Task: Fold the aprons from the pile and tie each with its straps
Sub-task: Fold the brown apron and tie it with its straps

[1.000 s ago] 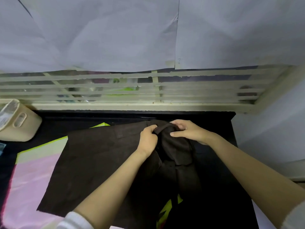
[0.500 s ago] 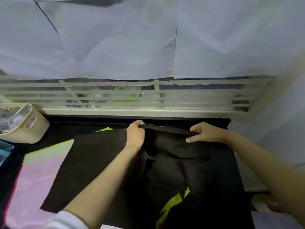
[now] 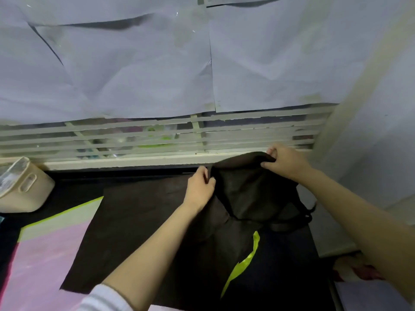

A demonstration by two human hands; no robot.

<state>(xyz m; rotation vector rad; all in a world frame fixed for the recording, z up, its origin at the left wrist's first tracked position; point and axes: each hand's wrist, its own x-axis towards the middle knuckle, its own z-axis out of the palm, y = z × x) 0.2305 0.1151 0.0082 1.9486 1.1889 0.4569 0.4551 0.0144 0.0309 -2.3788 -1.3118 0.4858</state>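
A dark brown apron lies spread across the black table, its left part flat. My left hand pinches the apron's top edge near the middle. My right hand grips the same edge farther right and holds it raised off the table, so the cloth hangs in a hump between the hands. A thin dark strap dangles off the apron's right side. Under the apron lies a pink and yellow-green sheet, and a yellow-green strip of it shows at the lower right.
A beige plastic basket stands at the table's far left. A white window sill with horizontal bars runs along the back, paper sheets above it. A wall closes the right side, beyond the table's right edge.
My hands have moved apart along the apron's top edge. The right hand has gone right and up with the cloth, which now stands higher. The camera has tilted up.
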